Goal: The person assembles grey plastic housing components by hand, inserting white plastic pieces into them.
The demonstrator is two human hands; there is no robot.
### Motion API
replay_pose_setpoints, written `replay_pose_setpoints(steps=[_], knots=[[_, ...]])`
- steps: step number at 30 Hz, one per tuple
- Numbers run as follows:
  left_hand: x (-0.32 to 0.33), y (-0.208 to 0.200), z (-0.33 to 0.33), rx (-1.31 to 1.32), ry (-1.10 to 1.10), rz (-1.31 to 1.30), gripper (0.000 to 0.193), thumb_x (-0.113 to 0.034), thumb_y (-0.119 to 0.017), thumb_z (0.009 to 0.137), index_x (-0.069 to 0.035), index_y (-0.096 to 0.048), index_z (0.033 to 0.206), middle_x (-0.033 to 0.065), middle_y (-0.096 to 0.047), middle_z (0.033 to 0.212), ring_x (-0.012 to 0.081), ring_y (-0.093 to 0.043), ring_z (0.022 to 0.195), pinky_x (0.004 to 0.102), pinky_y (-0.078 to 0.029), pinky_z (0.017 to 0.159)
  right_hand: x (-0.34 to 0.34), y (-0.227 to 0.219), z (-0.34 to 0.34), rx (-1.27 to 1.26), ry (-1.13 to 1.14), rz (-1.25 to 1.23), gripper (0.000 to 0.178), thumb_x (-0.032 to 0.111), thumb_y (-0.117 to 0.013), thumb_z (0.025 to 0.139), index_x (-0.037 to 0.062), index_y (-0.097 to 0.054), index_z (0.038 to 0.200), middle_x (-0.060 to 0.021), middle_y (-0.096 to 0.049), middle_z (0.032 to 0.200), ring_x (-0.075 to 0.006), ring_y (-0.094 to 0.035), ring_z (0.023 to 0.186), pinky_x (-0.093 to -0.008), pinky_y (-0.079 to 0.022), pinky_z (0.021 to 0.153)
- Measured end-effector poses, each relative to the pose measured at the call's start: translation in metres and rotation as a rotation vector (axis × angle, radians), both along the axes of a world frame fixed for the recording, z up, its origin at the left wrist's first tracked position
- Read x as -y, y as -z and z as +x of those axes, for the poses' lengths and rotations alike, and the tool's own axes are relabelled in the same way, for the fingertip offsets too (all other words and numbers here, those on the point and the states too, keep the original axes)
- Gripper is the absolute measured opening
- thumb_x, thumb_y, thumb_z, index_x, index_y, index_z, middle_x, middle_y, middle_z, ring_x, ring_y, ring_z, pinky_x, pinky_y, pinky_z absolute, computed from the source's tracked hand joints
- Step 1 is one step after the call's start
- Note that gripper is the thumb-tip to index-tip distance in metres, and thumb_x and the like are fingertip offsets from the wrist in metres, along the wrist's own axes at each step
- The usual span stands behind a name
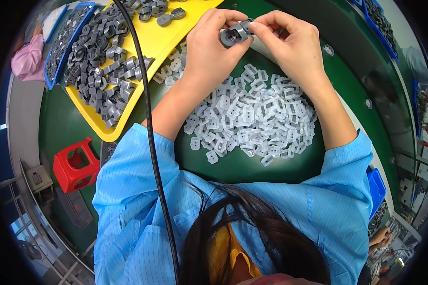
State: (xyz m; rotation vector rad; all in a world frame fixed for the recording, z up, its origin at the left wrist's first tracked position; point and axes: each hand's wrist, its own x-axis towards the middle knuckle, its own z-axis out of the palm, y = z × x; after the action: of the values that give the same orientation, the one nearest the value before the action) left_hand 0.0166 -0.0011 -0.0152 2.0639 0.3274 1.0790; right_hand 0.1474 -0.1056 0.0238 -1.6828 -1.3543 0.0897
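Up at the far edge of the work area, my left hand (209, 45) is closed round a grey plastic ring-shaped part (236, 33). My right hand (292, 45) pinches the right end of the same part with thumb and forefinger; whether something small sits between those fingertips is hidden. Below both hands, between my forearms, spreads a heap of small translucent white plastic pieces (252, 116) on the green table (242, 168). To the left, a yellow tray (110, 135) carries many similar grey parts (100, 71).
A black cable (147, 104) hangs across the view left of my hands. Blue trays (52, 80) of small parts stand at far left, near a pink sleeve (29, 59). A red stool (76, 164) is at lower left. Another blue tray (376, 190) and another person's hand (380, 237) are at right.
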Motion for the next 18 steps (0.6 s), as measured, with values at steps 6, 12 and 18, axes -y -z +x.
replay_pose_setpoints(steps=[6, 12, 18], knots=[[0.002, -0.001, 0.002, -0.017, 0.012, 0.097, 0.028, 0.005, -0.073, 0.075, 0.001, -0.062, 0.1, 0.0054, -0.056, 0.098, 0.0114, -0.057, 0.09, 0.025, -0.048, 0.081, -0.003, 0.017, 0.019, -0.339, -0.076, -0.112, 0.027, 0.025, -0.073, 0.08, 0.0, -0.07, 0.09, -0.0046, -0.067, 0.071, -0.0089, -0.062, 0.065, -0.0249, -0.048, 0.059], [0.001, -0.002, 0.002, -0.018, 0.122, 0.072, 0.028, 0.005, -0.072, 0.078, -0.001, -0.061, 0.103, 0.0056, -0.055, 0.103, 0.013, -0.057, 0.095, 0.0243, -0.047, 0.084, -0.002, 0.01, 0.035, -0.788, -0.371, -0.257, 0.027, 0.016, -0.074, 0.081, -0.0028, -0.067, 0.1, -0.0068, -0.069, 0.086, -0.0085, -0.061, 0.069, -0.0216, -0.05, 0.065], [-0.001, -0.016, -0.004, 0.224, 0.372, -1.054, 0.026, 0.0, -0.058, 0.088, 0.004, -0.053, 0.113, 0.0116, -0.055, 0.114, 0.02, -0.056, 0.108, 0.0369, -0.05, 0.094, -0.003, 0.008, 0.034, -0.924, -0.29, -0.231, 0.021, 0.011, -0.072, 0.083, -0.0031, -0.066, 0.097, -0.007, -0.068, 0.085, -0.0091, -0.064, 0.069, -0.02, -0.054, 0.067]])
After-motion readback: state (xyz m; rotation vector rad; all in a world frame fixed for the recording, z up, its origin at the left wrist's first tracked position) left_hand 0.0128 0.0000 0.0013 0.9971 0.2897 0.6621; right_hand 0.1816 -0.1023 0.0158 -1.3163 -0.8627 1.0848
